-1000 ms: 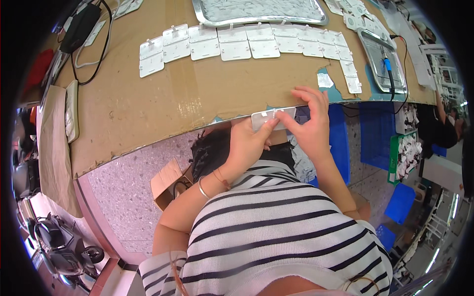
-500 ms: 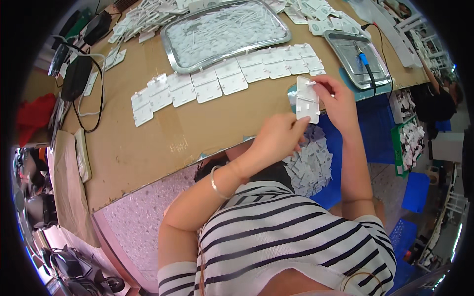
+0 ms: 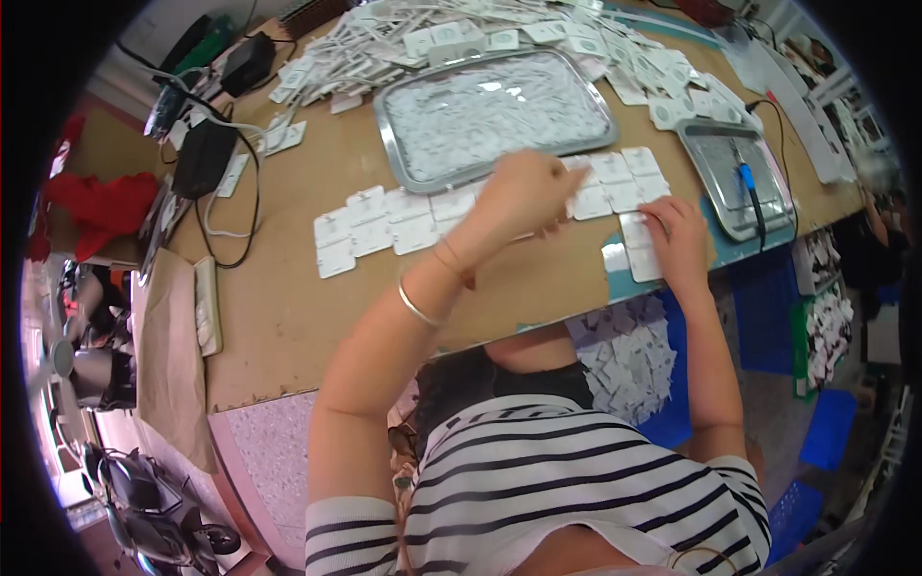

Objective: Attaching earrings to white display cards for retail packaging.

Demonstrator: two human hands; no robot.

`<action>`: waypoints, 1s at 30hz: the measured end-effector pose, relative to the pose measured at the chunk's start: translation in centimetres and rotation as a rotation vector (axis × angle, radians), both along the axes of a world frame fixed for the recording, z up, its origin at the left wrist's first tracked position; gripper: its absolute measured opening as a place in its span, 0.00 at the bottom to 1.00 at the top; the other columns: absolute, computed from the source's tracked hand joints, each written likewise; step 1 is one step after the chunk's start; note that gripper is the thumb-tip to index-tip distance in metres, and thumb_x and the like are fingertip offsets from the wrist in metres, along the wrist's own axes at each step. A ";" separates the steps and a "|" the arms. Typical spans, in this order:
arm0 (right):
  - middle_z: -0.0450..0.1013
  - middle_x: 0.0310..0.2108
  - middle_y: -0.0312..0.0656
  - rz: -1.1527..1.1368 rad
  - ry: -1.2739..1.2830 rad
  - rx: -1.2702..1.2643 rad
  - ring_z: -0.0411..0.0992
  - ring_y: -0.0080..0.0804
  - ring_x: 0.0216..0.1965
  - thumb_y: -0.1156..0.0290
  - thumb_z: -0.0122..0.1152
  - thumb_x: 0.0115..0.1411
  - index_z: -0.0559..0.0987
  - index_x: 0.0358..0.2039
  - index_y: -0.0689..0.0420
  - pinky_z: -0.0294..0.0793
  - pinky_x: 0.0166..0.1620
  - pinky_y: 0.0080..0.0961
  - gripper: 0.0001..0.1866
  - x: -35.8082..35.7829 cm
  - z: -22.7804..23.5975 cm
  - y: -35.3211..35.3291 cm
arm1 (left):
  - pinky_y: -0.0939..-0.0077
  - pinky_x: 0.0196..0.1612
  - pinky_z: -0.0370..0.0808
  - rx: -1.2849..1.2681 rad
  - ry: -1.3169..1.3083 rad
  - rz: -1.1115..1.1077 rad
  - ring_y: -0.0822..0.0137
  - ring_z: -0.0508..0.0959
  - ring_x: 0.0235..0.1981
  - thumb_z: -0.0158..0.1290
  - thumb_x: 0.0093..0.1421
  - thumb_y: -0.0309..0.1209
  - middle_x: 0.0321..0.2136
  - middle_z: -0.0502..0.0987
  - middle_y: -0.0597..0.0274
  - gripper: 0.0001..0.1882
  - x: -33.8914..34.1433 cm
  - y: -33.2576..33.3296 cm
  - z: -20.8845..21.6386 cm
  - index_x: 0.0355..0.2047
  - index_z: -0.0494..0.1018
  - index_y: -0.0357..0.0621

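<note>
A white plastic panel (image 3: pixel 642 257) lies at the right end of the table's near edge, partly on a teal patch. My right hand (image 3: pixel 680 240) grips its right edge, fingers curled over the top. My left hand (image 3: pixel 523 192) is over the row of similar white hinged panels (image 3: pixel 365 226), beside the near rim of a metal tray (image 3: pixel 408 178). Its fingers are bent and slightly blurred, so what they hold, if anything, does not show. The tray is full of small white plastic pieces (image 3: pixel 499 106).
Behind the tray, white panels are heaped (image 3: pixel 384 53). A smaller metal tray (image 3: pixel 691 158) at right bears a blue-handled pen-like tool (image 3: pixel 747 178) with a cable. Black adapters (image 3: pixel 204 158) and cords lie at left. Under the table's edge, a blue bin (image 3: pixel 677 384) contains white pieces (image 3: pixel 629 360).
My left hand has left the panel and moved up and left to the tray's near side. My right hand has lowered the panel onto the table edge. The view has shifted.
</note>
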State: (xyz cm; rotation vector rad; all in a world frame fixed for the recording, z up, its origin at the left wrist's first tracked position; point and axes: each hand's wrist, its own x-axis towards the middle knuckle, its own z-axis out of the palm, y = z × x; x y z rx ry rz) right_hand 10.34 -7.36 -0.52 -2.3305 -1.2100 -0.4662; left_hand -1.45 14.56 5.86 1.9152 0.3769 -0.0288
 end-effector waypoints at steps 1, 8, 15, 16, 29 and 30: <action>0.72 0.34 0.41 0.034 -0.017 0.016 0.69 0.41 0.38 0.76 0.57 0.52 0.78 0.33 0.56 0.66 0.41 0.31 0.07 -0.3 0.4 0.2 | 0.72 0.23 0.73 0.371 -0.147 0.135 0.64 0.77 0.16 0.47 0.59 0.46 0.17 0.76 0.52 0.24 1.0 3.5 -0.7 0.25 0.76 0.33; 0.73 0.32 0.42 0.013 0.270 0.249 0.71 0.37 0.35 0.77 0.55 0.55 0.77 0.35 0.60 0.68 0.40 0.27 0.07 -1.1 3.7 2.1 | 0.61 0.43 0.70 1.383 -0.268 0.507 0.53 0.73 0.41 0.53 0.50 0.35 0.39 0.74 0.53 0.15 3.7 21.1 -3.4 0.37 0.74 0.42; 0.74 0.32 0.40 0.051 0.430 0.204 0.71 0.26 0.35 0.75 0.57 0.56 0.77 0.37 0.62 0.68 0.39 0.20 0.09 0.4 6.9 6.4 | 0.60 0.41 0.68 1.587 -0.083 0.320 0.53 0.72 0.41 0.47 0.52 0.29 0.37 0.75 0.54 0.11 5.6 24.6 -2.2 0.31 0.75 0.36; 0.74 0.31 0.40 0.095 0.441 0.166 0.71 0.26 0.34 0.74 0.57 0.56 0.77 0.37 0.62 0.68 0.39 0.20 0.09 0.6 7.6 7.8 | 0.60 0.41 0.68 1.581 -0.084 0.308 0.53 0.72 0.41 0.47 0.52 0.29 0.37 0.75 0.54 0.11 5.7 25.1 -2.1 0.31 0.75 0.36; 0.72 0.35 0.43 0.339 0.274 -0.283 0.71 0.38 0.37 0.69 0.59 0.52 0.77 0.35 0.58 0.70 0.41 0.31 0.11 6.7 2.7 25.5 | 0.63 0.37 0.72 1.443 -0.122 0.181 0.53 0.75 0.34 0.55 0.51 0.40 0.31 0.75 0.54 0.13 2.6 26.7 -2.6 0.25 0.78 0.43; 0.72 0.35 0.43 0.347 0.273 -0.281 0.71 0.38 0.37 0.69 0.59 0.52 0.77 0.35 0.58 0.70 0.41 0.31 0.11 6.5 2.7 25.7 | 0.63 0.37 0.72 1.446 -0.116 0.186 0.53 0.75 0.34 0.55 0.51 0.40 0.31 0.75 0.54 0.13 2.8 26.3 -2.7 0.25 0.78 0.43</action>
